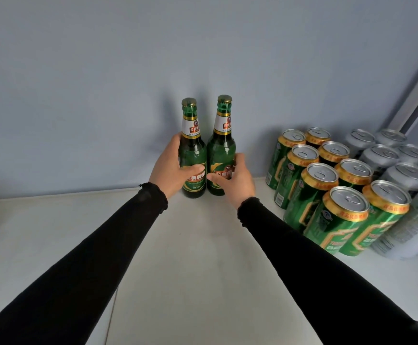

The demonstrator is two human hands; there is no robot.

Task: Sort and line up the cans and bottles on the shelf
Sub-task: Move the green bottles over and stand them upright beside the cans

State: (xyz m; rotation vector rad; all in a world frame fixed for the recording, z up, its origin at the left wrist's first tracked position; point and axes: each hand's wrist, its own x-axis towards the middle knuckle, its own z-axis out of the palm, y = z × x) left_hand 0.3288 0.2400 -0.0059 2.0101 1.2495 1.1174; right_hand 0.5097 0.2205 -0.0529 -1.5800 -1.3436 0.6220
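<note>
Black-sleeved hands (170, 168) clasp two glossy green glass bottles (193, 155)

Two forearms enter from the lower left and lower right corners of the frame and converge toward the centre. Each is covered by a long black sleeve, the left sleeve (98, 247) and right sleeve (310, 265), of plain, close-fitting fabric without print or seams visible. Both sleeves end at the wrist in a slightly ruffled, uneven cuff. The left hand (168, 168) and right hand (237, 180) are bare, without gloves, rings or watch.
</note>
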